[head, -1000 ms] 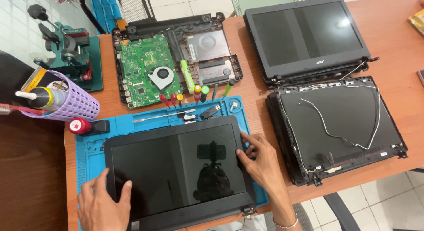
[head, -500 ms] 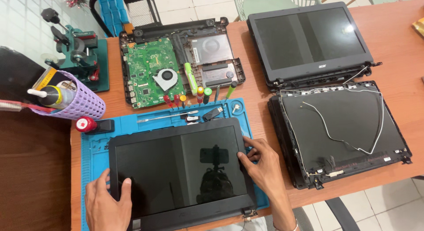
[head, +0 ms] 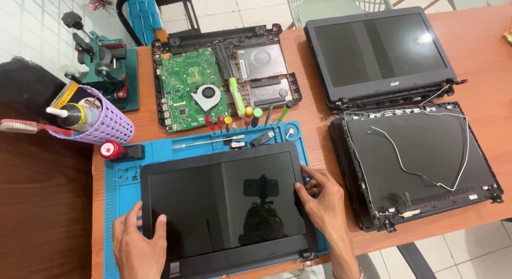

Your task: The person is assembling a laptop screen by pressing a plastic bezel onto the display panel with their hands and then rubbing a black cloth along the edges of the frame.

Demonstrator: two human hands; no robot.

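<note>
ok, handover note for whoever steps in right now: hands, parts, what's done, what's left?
Left hand: on the bottom-left bezel edge of the laptop screen panel, fingers over the frame.
Right hand: fingertips at the panel's right bezel edge.
Panel lies flat, glass up, on the blue repair mat.
Done: bezel looks seated on the panel; hinges visible at the bottom edge.
Left: opened laptop base with its green board exposed; screwdrivers between base and mat.

3 laptop screen panels [head: 224, 204], 1 motherboard base [head: 224, 87], approx. 6 screwdrivers [head: 250, 116]
</note>
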